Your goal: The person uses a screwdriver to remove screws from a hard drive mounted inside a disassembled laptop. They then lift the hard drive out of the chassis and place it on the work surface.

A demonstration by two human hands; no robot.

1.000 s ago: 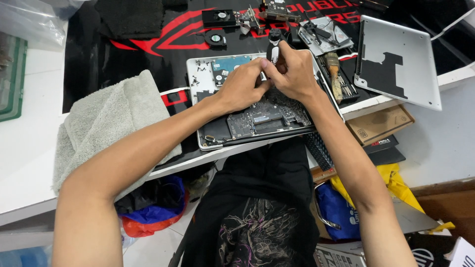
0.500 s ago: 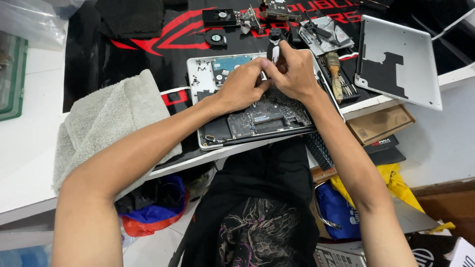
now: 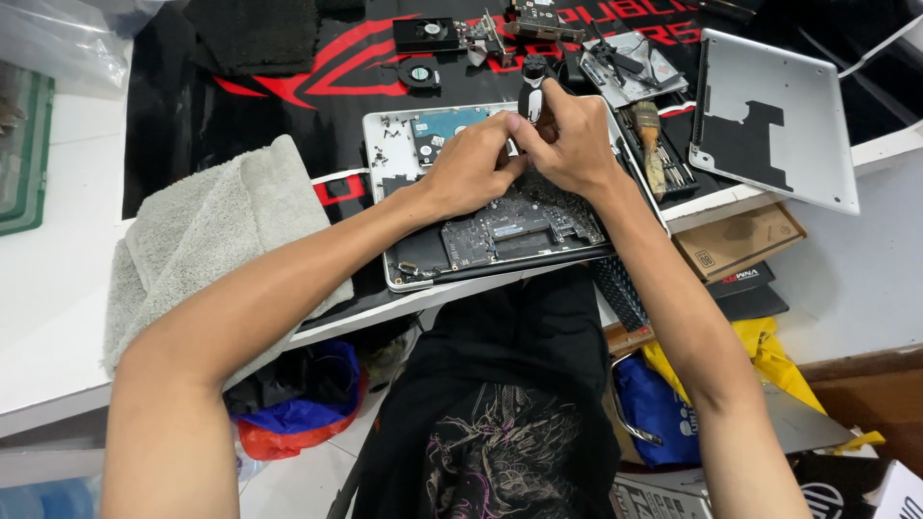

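I see the opened laptop lying near the table edge, my right hand closed around a black-handled screwdriver above its board, my left hand pinching fingers shut beside it, grey towel left of the laptop.

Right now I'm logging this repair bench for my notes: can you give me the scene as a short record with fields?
Left hand: resting on the opened laptop, fingers at its middle
Right hand: gripping a screwdriver upright over the laptop
Laptop state: bottom off, circuit board exposed
Removed cover: silver, lying to the right
Grey towel: left of the laptop
Loose fans: on the black and red mat behind
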